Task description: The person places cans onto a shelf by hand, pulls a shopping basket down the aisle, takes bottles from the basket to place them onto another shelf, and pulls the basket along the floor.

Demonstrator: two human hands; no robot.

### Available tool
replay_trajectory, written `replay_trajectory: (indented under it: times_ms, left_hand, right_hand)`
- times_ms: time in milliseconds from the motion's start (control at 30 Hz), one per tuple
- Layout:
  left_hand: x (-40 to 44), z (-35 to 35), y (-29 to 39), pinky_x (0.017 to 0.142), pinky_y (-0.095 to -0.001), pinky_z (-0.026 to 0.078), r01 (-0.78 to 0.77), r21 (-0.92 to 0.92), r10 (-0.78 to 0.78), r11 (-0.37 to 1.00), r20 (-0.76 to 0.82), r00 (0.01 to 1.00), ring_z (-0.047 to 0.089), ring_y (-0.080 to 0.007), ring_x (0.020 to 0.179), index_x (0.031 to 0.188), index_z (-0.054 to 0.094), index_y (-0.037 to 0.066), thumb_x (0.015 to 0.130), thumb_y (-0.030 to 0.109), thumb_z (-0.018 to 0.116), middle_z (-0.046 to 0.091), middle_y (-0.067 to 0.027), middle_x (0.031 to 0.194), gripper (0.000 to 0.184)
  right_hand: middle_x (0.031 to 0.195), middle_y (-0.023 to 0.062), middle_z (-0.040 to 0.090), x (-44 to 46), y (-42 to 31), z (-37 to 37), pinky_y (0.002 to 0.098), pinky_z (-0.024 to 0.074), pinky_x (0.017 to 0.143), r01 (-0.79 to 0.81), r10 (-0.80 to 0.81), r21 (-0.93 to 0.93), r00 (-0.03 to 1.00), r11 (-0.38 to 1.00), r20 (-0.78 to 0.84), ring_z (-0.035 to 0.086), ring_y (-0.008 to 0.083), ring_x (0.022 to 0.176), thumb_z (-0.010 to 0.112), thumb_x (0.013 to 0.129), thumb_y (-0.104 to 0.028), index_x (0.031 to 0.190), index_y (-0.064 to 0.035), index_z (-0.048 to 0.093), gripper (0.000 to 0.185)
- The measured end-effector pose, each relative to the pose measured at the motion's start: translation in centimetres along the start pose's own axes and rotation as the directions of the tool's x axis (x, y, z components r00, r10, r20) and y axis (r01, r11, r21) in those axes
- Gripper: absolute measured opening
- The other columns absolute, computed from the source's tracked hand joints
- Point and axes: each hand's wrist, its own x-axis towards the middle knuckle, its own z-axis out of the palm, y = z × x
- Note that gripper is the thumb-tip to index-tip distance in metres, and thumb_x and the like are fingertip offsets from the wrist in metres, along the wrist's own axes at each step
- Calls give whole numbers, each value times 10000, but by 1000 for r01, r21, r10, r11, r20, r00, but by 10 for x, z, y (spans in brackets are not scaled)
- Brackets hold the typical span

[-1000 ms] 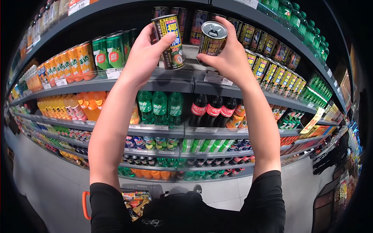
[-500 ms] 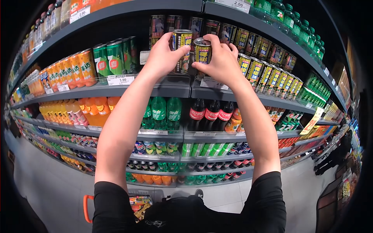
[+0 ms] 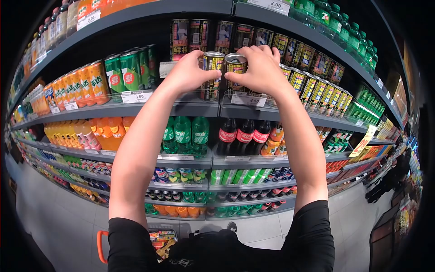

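Observation:
My left hand (image 3: 185, 73) is closed around a black and yellow drink can (image 3: 211, 86), thumb across its front. The can stands upright at the front edge of the second shelf from the top. Just to its right, my right hand (image 3: 259, 69) grips a similar drink can (image 3: 236, 68) between thumb and fingers, with its silver top showing. A narrow gap separates the two cans. Whether their bases touch the shelf is hard to tell. Behind them, more black cans (image 3: 222, 37) of the same kind stand in a row.
Green cans (image 3: 131, 75) and orange cans (image 3: 97, 81) stand to the left on this shelf. Yellow and black cans (image 3: 310, 86) line its right side. Bottles of cola (image 3: 245, 136) fill the shelf below. A basket with an orange handle (image 3: 100, 247) is by my body.
Both hands have moved down with their cans, the left one further, so the can tops are now nearly level. The view has shifted slightly.

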Motion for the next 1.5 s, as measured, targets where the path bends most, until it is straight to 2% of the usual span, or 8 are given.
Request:
replay_trajectory:
  times_ms: [100, 333, 467, 600, 1000, 1100, 1133, 1500]
  left_hand:
    - [2, 1, -2, 934, -359, 552, -3, 41, 3, 999, 8, 1000, 703, -224, 1077, 1460, 481, -51, 865, 299, 869, 717, -212, 1184, 792]
    - [2, -2, -3, 826, -344, 553, -67, 25, 67, 997, 31, 997, 690, -184, 926, 1492, 480, 51, 893, 328, 844, 711, -149, 1050, 754]
    - [3, 2, -5, 818, -336, 550, -112, 87, 113, 990, -5, 994, 684, -175, 909, 1482, 500, 41, 901, 330, 838, 707, -127, 1012, 732]
    - [3, 9, 0, 816, -317, 542, -88, 56, 89, 994, -11, 996, 668, -158, 901, 1476, 515, 21, 893, 317, 845, 696, -106, 987, 733]
    - [20, 34, -16, 733, -311, 539, -267, 51, 270, 962, -76, 960, 667, -148, 814, 1450, 556, 30, 860, 326, 871, 707, -98, 908, 731]
    - [22, 36, -16, 917, -374, 573, -263, 103, 271, 959, -67, 960, 736, -257, 1038, 1387, 594, -3, 886, 337, 833, 752, -168, 1148, 651]
    - [-3, 10, 19, 1029, -391, 523, -132, 65, 128, 989, 53, 990, 675, -334, 1208, 1451, 503, -14, 945, 331, 744, 682, -262, 1300, 658]
    - [3, 4, 8, 999, -365, 513, -140, -21, 142, 990, 154, 978, 665, -276, 1172, 1451, 487, 15, 969, 329, 730, 688, -220, 1276, 625]
  right_hand:
    - [1104, 156, 761, 6, 6, 0, 689, 225, 1188, -46, 42, 148, 999, 988, 33, 572, 417, 1268, 788, 776, -567, 1274, -50, 689, 724]
    - [1145, 139, 763, 8, 11, 11, 722, 236, 1163, -71, 67, 66, 995, 995, 67, 586, 392, 1259, 683, 910, -533, 1241, -136, 731, 518]
    - [1115, 133, 769, 12, 15, 8, 699, 268, 1147, -125, 116, 64, 986, 990, 121, 594, 392, 1245, 659, 931, -519, 1164, -140, 764, 457]
    - [954, 89, 785, 18, 21, -1, 532, 354, 1063, -152, 140, 85, 981, 985, 137, 690, 330, 1041, 676, 921, -503, 1058, -169, 807, 384]
    - [1012, 82, 791, 10, 39, 7, 552, 335, 1106, -98, 78, 220, 992, 971, 99, 664, 344, 1130, 661, 922, -584, 1123, -198, 820, 464]
    - [1022, 91, 796, 10, 33, 6, 386, 551, 926, -123, 110, 136, 989, 983, 95, 749, 250, 988, 704, 960, -487, 1137, -129, 800, 411]
    - [999, 87, 791, 9, 23, -2, 375, 550, 891, -168, 136, 248, 981, 954, 141, 741, 233, 957, 706, 962, -483, 1149, -120, 793, 418]
    - [1027, 111, 781, 10, 27, 4, 340, 532, 870, -163, 114, 362, 982, 918, 152, 709, 183, 953, 699, 981, -471, 1187, -29, 763, 491]
